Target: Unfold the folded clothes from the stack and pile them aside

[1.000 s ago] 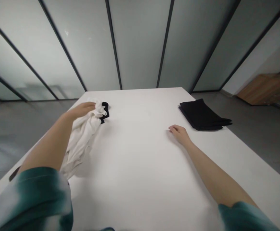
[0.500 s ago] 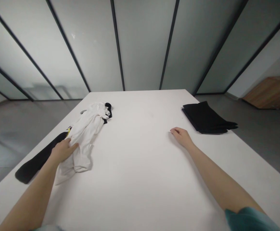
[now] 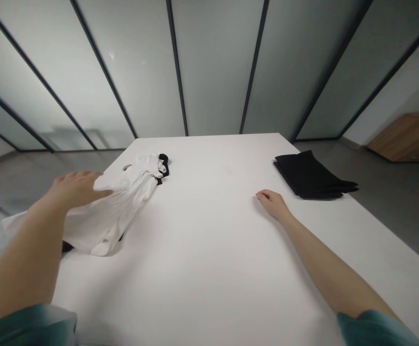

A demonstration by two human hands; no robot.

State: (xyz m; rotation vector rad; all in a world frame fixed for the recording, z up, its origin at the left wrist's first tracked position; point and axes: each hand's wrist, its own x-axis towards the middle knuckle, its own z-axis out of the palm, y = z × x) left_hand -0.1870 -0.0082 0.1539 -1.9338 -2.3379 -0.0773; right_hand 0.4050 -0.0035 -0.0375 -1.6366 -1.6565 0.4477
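A crumpled white garment [image 3: 97, 223] lies along the left of the table, its near part raised and reaching out past the left edge. My left hand [image 3: 76, 190] is over this part, with white cloth between thumb and fingers; the fingertips are partly hidden. Black pieces [image 3: 164, 166] show at the garment's far end. Under its near side, a bit of a black item [image 3: 67, 246] peeks out. My right hand [image 3: 272, 202] rests on the tabletop with curled fingers, nothing visible in them, left of a folded black cloth stack [image 3: 310, 178].
The white table [image 3: 209, 269] stretches away from me toward a frosted glass partition [image 3: 216, 67] with dark frames. A wooden piece of furniture [image 3: 404, 137] stands on the grey floor at the right.
My left hand has risen and moved left, lifting the near part of the white garment. That cloth now covers most of the black item beside it. My right hand stays put.
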